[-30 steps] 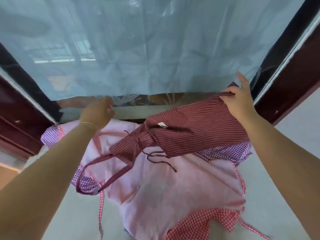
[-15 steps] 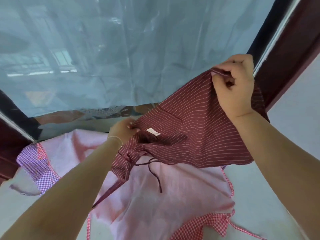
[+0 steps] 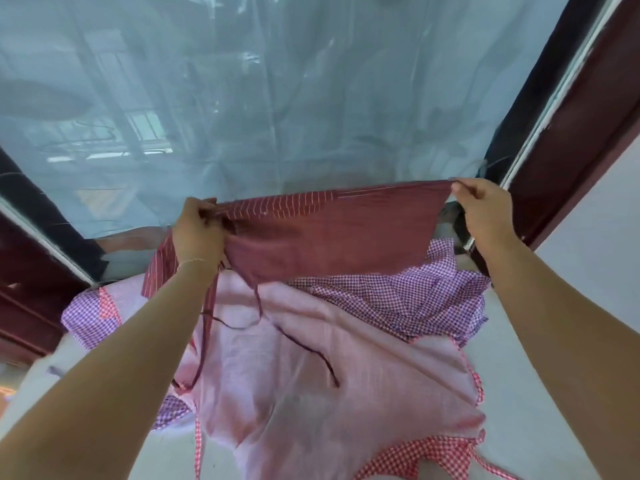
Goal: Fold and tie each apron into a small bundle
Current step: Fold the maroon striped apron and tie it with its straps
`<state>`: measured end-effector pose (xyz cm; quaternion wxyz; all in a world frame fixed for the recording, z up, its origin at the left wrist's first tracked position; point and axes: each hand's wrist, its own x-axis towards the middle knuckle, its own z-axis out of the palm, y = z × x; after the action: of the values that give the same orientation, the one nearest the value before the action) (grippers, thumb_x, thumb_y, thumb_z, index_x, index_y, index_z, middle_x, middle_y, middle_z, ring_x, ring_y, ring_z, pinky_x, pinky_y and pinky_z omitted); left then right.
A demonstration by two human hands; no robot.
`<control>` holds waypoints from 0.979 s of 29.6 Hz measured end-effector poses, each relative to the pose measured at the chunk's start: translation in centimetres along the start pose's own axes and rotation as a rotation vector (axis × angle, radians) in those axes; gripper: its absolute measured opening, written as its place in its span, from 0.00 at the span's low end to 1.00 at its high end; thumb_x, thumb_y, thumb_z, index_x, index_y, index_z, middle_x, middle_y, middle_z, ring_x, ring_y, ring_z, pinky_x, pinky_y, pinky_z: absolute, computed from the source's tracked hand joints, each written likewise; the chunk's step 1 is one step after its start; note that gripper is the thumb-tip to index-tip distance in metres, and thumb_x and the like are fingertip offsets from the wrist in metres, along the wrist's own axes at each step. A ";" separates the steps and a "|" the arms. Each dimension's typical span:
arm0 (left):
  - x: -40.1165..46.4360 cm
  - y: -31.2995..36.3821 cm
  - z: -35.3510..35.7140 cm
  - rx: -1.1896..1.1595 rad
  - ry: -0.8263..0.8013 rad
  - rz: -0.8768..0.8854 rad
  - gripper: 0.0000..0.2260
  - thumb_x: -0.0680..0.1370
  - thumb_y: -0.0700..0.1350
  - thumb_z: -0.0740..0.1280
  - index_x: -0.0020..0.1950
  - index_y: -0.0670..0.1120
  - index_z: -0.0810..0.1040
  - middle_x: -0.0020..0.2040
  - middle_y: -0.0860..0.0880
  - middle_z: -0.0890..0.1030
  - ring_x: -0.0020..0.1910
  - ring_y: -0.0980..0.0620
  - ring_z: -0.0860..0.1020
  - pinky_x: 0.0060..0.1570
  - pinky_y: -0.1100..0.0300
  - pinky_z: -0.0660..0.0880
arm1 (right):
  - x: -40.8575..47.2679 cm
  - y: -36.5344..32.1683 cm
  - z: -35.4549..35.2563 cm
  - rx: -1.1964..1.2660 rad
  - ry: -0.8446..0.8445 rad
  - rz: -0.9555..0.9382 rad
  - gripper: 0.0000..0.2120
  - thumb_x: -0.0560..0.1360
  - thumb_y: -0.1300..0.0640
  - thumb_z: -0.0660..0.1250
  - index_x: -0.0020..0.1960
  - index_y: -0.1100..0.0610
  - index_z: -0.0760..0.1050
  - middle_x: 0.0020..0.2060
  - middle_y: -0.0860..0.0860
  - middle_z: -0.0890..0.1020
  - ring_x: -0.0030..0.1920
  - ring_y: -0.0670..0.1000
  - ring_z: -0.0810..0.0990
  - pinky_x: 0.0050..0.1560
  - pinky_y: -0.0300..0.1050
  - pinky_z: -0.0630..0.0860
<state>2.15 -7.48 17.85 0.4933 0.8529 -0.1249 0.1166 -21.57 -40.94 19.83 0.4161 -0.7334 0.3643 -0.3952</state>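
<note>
L hand & R hand each grip maroon apron, stretched above pink apron.

maroon striped apron: held up, spread | pink apron: flat | purple-check apron: crumpled

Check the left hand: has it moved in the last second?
Yes. The left hand went from hovering empty over the pink apron to gripping the striped apron, lifted clear of it.
</note>
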 end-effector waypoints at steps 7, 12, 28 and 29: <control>-6.6 -9.6 0.1 0.522 -0.452 0.139 0.06 0.75 0.39 0.66 0.50 0.46 0.77 0.49 0.47 0.82 0.47 0.42 0.79 0.45 0.54 0.74 | -4.9 8.8 -0.1 -0.338 -0.252 0.057 0.09 0.77 0.55 0.67 0.48 0.62 0.81 0.37 0.53 0.78 0.42 0.55 0.76 0.44 0.44 0.68; -11.7 -14.1 1.5 1.029 -1.180 0.120 0.09 0.74 0.50 0.63 0.51 0.49 0.77 0.51 0.48 0.82 0.50 0.45 0.80 0.46 0.57 0.76 | -10.2 17.0 -0.9 -0.630 -0.650 0.084 0.10 0.76 0.58 0.69 0.35 0.56 0.77 0.30 0.51 0.75 0.37 0.55 0.75 0.39 0.45 0.64; -12.2 -17.6 8.3 0.632 -0.742 -0.383 0.30 0.76 0.52 0.68 0.74 0.44 0.63 0.72 0.41 0.64 0.70 0.40 0.65 0.70 0.47 0.63 | -10.2 21.3 4.9 -0.668 -0.776 0.673 0.30 0.79 0.42 0.59 0.75 0.59 0.61 0.74 0.57 0.64 0.73 0.60 0.63 0.72 0.58 0.62; -12.0 -17.8 8.5 0.686 -0.732 -0.392 0.32 0.76 0.52 0.68 0.75 0.44 0.60 0.74 0.41 0.62 0.72 0.40 0.63 0.70 0.46 0.62 | -10.0 21.5 5.4 -0.657 -0.788 0.697 0.32 0.78 0.41 0.60 0.75 0.58 0.60 0.74 0.57 0.64 0.73 0.60 0.63 0.72 0.59 0.62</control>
<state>-2.65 -5.10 -4.56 0.1232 0.9573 -0.0819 -0.2486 -25.46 -38.95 -4.10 0.3764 -0.7520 0.5040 0.1970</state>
